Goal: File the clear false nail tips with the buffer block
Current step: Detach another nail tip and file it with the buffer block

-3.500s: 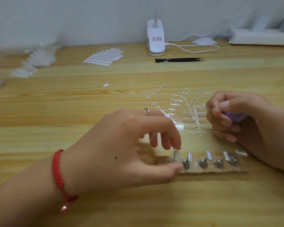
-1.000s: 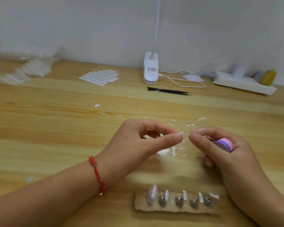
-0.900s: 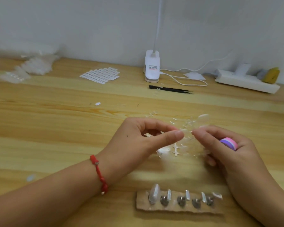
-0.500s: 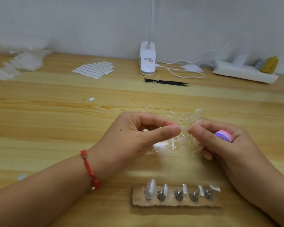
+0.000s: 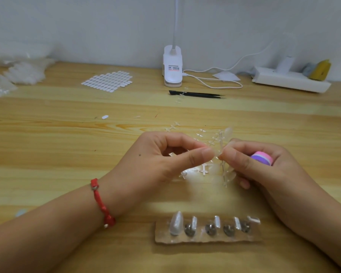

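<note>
Above the wooden table my two hands meet over a clear plastic strip of false nail tips [image 5: 223,154]. My left hand [image 5: 165,156] pinches one tip on the strip between thumb and forefinger. My right hand [image 5: 264,170] pinches the strip from the other side and holds the pink and purple buffer block [image 5: 262,158] tucked in its palm. More clear strips and loose tips [image 5: 197,170] lie on the table under my hands. Near the front, a holder strip [image 5: 207,231] with several metal stands carries one clear nail tip [image 5: 176,223] on its leftmost stand.
A white clip lamp [image 5: 173,67] with its cable stands at the back. Black tweezers [image 5: 197,94] lie in front of it. A sheet of adhesive tabs [image 5: 107,80] and bags of nail tips [image 5: 18,73] are at the back left, a white power strip [image 5: 289,80] at the back right.
Since 3.5 s ago my hands left the holder strip and lifted the clear strip of tips. Over the last second both hands keep pinching it with little movement.
</note>
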